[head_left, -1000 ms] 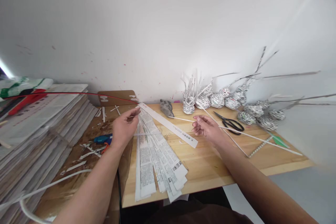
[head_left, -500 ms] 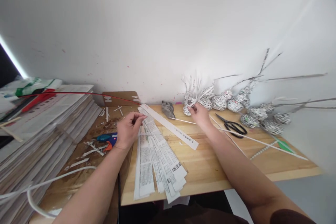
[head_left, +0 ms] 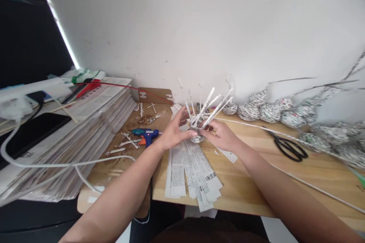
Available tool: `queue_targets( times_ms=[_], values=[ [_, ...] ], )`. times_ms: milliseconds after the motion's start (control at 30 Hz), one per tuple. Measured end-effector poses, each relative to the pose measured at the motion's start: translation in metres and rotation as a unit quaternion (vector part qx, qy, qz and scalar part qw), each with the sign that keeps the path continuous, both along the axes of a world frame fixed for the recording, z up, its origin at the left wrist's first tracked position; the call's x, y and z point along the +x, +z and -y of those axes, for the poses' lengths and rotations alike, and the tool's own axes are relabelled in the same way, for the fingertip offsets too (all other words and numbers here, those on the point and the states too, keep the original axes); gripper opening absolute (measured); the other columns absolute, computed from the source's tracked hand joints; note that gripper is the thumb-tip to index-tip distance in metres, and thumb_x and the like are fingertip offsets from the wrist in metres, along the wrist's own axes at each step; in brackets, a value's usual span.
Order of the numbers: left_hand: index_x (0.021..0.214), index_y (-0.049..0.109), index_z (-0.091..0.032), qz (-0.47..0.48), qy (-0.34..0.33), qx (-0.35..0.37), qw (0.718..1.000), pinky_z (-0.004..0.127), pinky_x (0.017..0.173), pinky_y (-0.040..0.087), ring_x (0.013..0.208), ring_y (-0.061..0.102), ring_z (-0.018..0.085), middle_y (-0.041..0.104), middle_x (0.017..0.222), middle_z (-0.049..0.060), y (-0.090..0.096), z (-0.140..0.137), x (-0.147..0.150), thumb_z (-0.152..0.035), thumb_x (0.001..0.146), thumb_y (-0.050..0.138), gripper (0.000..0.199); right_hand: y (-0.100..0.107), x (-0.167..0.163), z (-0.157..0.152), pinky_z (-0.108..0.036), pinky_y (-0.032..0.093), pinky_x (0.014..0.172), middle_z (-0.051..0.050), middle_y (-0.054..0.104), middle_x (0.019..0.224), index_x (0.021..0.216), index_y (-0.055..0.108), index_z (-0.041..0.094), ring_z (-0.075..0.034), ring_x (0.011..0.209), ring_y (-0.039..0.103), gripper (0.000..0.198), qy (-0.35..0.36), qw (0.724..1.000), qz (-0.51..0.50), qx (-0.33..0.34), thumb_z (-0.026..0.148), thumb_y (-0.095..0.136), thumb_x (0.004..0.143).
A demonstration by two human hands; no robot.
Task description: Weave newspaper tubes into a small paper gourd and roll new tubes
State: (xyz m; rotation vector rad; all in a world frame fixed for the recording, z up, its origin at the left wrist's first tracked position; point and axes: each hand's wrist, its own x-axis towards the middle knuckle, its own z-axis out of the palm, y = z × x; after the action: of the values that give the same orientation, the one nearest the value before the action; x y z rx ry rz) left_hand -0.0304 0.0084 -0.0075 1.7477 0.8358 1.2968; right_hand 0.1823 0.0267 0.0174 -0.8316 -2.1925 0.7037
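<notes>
Between my hands is a small woven newspaper gourd (head_left: 196,136), its loose paper sticks (head_left: 209,107) pointing up and outward. My left hand (head_left: 178,131) curves round its left side, thumb at the front. On the right, my right hand (head_left: 218,133) grips it, with fingers partly hidden behind the sticks. One long white paper stick (head_left: 251,123) runs from the gourd across the table to the right. Fanned newspaper strips (head_left: 196,174) lie below my hands.
Black scissors (head_left: 289,148) lie to the right, before a row of woven gourds (head_left: 270,112) along the wall. At left are a blue glue gun (head_left: 146,133), paper scraps (head_left: 129,140), a tall newspaper stack (head_left: 105,121) and a white cable (head_left: 85,163).
The gourd has come from near the wall to above the strips, in my right hand. My left hand, formerly pinched beside the strips, has moved to it. The view has turned left.
</notes>
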Motion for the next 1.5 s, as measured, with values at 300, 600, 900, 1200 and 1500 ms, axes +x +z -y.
queue_targets(
  times_ms=[300, 600, 900, 1200, 1500],
  values=[
    [0.133, 0.044, -0.015, 0.019, 0.027, -0.068, 0.997, 0.038, 0.1, 0.041, 0.115, 0.056, 0.027, 0.06, 0.125, 0.012, -0.005, -0.003, 0.007, -0.035, 0.065, 0.083, 0.08, 0.009, -0.011, 0.004, -0.031, 0.052, 0.072, -0.003, 0.069, 0.086, 0.115, 0.052, 0.021, -0.018, 0.081, 0.067, 0.031, 0.035, 0.991, -0.05, -0.122, 0.021, 0.058, 0.085],
    [0.119, 0.052, -0.015, 0.086, -0.022, -0.147, 0.985, 0.03, 0.082, 0.046, 0.087, 0.059, 0.017, 0.063, 0.098, 0.004, 0.006, 0.006, 0.01, -0.028, 0.059, 0.086, 0.07, -0.001, -0.028, 0.009, -0.027, 0.049, 0.063, -0.002, 0.07, 0.078, 0.082, 0.065, 0.019, -0.015, 0.066, 0.063, 0.018, -0.083, 0.99, -0.1, -0.053, 0.036, 0.065, 0.084],
    [0.101, 0.061, -0.016, 0.084, 0.05, -0.131, 0.987, 0.029, 0.08, 0.048, 0.082, 0.062, 0.016, 0.067, 0.092, 0.004, 0.001, 0.003, 0.01, -0.034, 0.067, 0.081, 0.044, -0.01, -0.027, 0.024, -0.03, 0.053, 0.08, -0.005, 0.073, 0.101, 0.1, 0.067, 0.021, -0.018, 0.089, 0.068, 0.016, -0.084, 0.986, -0.146, 0.012, 0.026, 0.056, 0.091],
    [0.107, 0.057, -0.017, 0.089, 0.044, -0.135, 0.986, 0.03, 0.078, 0.049, 0.081, 0.064, 0.016, 0.068, 0.092, 0.003, 0.002, 0.005, 0.008, -0.029, 0.066, 0.081, 0.049, -0.006, -0.031, 0.025, -0.027, 0.054, 0.053, -0.002, 0.07, 0.08, 0.106, 0.057, 0.021, -0.015, 0.055, 0.065, 0.034, -0.108, 0.954, -0.251, -0.122, 0.038, 0.071, 0.08],
    [0.101, 0.058, -0.016, 0.135, 0.01, -0.171, 0.976, 0.03, 0.074, 0.049, 0.075, 0.062, 0.015, 0.066, 0.086, 0.003, 0.0, 0.006, 0.012, -0.03, 0.065, 0.081, 0.045, -0.008, -0.034, 0.028, -0.027, 0.054, 0.055, -0.002, 0.066, 0.069, 0.079, 0.056, 0.02, -0.017, 0.06, 0.068, 0.022, -0.14, 0.954, -0.241, -0.112, 0.039, 0.063, 0.086]
  ],
)
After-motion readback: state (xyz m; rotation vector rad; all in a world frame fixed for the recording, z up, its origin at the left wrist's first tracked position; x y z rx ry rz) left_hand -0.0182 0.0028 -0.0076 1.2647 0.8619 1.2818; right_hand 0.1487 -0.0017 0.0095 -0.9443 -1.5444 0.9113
